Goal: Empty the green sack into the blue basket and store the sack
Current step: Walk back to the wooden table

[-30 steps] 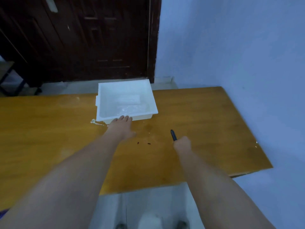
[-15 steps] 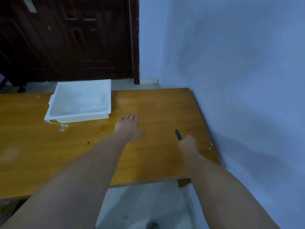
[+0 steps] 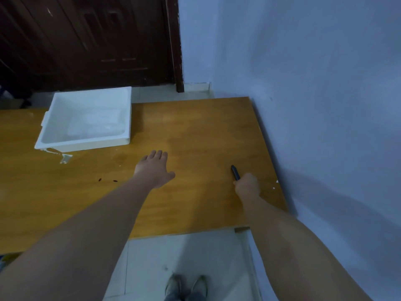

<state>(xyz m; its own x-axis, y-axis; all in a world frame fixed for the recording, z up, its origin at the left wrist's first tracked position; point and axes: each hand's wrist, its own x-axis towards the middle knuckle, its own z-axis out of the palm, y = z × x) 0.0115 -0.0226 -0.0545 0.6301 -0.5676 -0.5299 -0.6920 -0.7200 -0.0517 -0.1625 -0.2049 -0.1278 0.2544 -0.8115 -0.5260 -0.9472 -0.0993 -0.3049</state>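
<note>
Head view: the left hand (image 3: 155, 168) hovered flat, fingers wide, over the wooden table (image 3: 195, 131); the right hand (image 3: 247, 186) was fisted around a dark pen-like object (image 3: 235, 172). A white tray (image 3: 86, 120) sat at ten o'clock. Neither green sack nor blue basket showed. Best to locate both first, probably freeing the right hand.

Dim bluish light, soft focus, wide-angle bending at edges
</note>
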